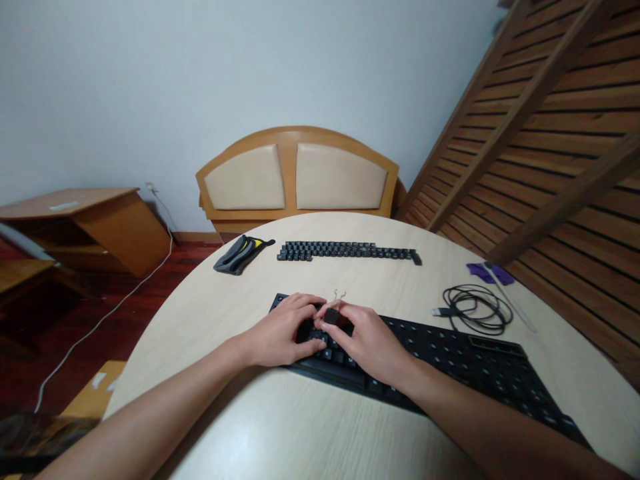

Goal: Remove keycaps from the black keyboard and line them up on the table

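My right hand (367,337) is closed in a pinch around a thin wire keycap puller (340,295), its two hooked ends sticking up past the fingers. A small dark block (331,316) sits at the same fingertips; I cannot tell whether it is a keycap or the puller's handle. My left hand (290,330) rests over the left end of the black keyboard (450,357), thumb on the keys and fingers stretched apart, index tip by the right fingertips. Some keycaps are still on beneath my hands, while bare switches show along the right part.
Rows of loose black keycaps (345,250) lie behind the keyboard on the round table (240,427). A grey-and-yellow pouch (243,255) is at left. At right are a coiled USB cable (475,310), a purple cloth (487,272) and a thin pale stick (515,303).
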A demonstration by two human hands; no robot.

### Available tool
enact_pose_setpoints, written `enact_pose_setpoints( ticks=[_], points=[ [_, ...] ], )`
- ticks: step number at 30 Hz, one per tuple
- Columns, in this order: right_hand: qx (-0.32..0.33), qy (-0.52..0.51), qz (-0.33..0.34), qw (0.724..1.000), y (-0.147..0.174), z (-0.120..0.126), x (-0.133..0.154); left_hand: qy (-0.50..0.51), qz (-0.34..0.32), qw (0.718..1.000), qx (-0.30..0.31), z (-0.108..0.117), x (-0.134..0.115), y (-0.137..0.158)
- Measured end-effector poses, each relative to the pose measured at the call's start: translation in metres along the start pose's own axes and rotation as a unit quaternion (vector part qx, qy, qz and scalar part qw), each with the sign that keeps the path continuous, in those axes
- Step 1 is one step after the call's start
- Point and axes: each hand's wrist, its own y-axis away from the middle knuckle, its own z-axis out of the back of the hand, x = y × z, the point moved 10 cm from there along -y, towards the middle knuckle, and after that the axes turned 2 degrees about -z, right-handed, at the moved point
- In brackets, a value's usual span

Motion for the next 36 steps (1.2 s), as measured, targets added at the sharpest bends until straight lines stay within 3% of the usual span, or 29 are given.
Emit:
enact_pose_setpoints(
  ticks=[20, 31, 36],
  points=[
    [0.036, -0.054, -0.01, 0.998, 0.0007, -0.0048, -0.0009, -0.009, 0.02, 1.0, 0.002, -0.0014, 0.0062, 0.001],
    [0.004, -0.009, -0.013, 1.0, -0.0003, -0.002, -0.001, 0.003, 0.003, 1.0, -0.001, 0.0006, 0.0026, 0.0001],
    [0.025, -0.016, -0.006, 1.0, 0.0014, -0.0027, 0.0018, 0.011, 0.011, 1.0, 0.003, -0.0003, 0.0041, 0.0003]
  ],
)
